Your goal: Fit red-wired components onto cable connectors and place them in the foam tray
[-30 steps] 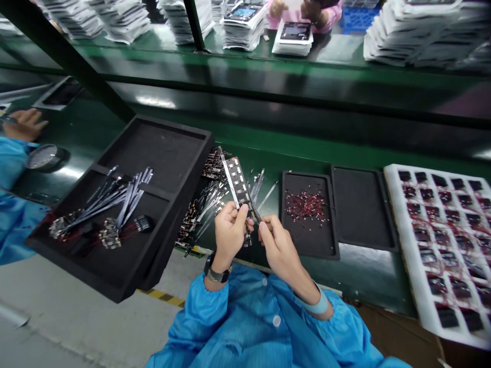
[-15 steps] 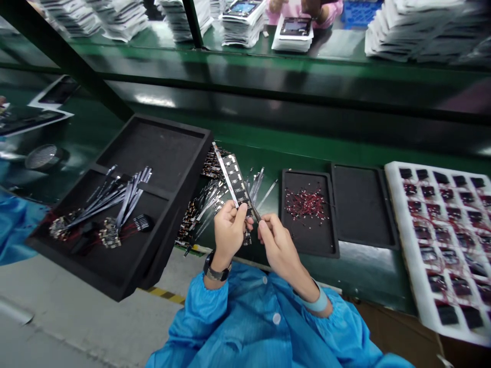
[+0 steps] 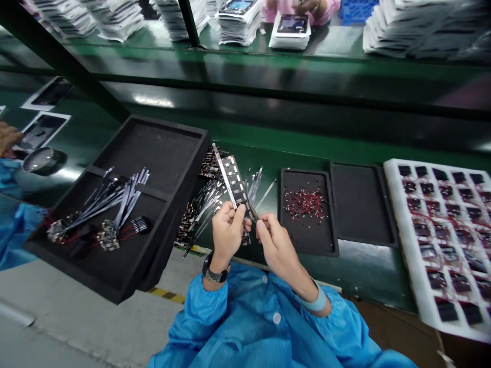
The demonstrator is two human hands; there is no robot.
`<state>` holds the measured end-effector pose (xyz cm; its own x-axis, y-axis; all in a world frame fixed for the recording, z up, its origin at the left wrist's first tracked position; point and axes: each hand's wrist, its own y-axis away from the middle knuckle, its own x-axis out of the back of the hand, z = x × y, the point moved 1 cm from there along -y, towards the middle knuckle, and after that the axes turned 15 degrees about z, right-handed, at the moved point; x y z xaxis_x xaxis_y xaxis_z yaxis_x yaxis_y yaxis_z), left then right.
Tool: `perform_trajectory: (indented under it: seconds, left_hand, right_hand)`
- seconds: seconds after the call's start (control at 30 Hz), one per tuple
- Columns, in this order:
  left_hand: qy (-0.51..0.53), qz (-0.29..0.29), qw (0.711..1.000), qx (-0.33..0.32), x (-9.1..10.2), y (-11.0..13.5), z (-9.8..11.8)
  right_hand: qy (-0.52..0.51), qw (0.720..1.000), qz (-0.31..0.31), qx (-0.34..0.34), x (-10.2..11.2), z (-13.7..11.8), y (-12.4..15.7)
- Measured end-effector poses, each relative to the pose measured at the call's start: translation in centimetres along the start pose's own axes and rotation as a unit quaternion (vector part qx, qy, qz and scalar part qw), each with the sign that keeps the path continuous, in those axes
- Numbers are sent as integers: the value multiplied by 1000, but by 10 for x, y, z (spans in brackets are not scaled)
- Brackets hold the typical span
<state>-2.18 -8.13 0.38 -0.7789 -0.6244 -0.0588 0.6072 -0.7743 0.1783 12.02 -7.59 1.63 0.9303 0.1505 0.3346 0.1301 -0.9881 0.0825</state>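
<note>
My left hand (image 3: 227,231) is closed round the lower end of a long black circuit strip (image 3: 233,180), which stands tilted up and away from me. My right hand (image 3: 273,240) is pinched on a thin dark tool (image 3: 253,212) whose tip meets the strip's lower end. Both hands hover over the near edge of the green bench, above a loose pile of similar strips (image 3: 209,197). A wristwatch sits on my left wrist.
A large black foam tray (image 3: 169,153) at the left holds bundled strips with red wires. Two small black trays (image 3: 358,204) lie to the right, one holding tiny red parts (image 3: 306,202). A white foam tray (image 3: 395,204) of dark modules is far right. Another person's blue sleeve (image 3: 15,230) shows at left.
My hands and the strip have barely shifted. At the far left the other person's hand pulled back toward the frame edge, and white-framed panels on the conveyor came into view.
</note>
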Motion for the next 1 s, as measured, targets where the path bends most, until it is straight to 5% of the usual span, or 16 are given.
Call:
perform_trajectory:
  seconds: [0.5,1.0]
  left_hand:
    - [-10,-8,1000,-5,0,-1,0]
    - [-94,73,992,-40,-10,8,-8]
  right_hand:
    - [22,999,1,31,-1,5,-1]
    - [207,965,107,120,-24,18,4]
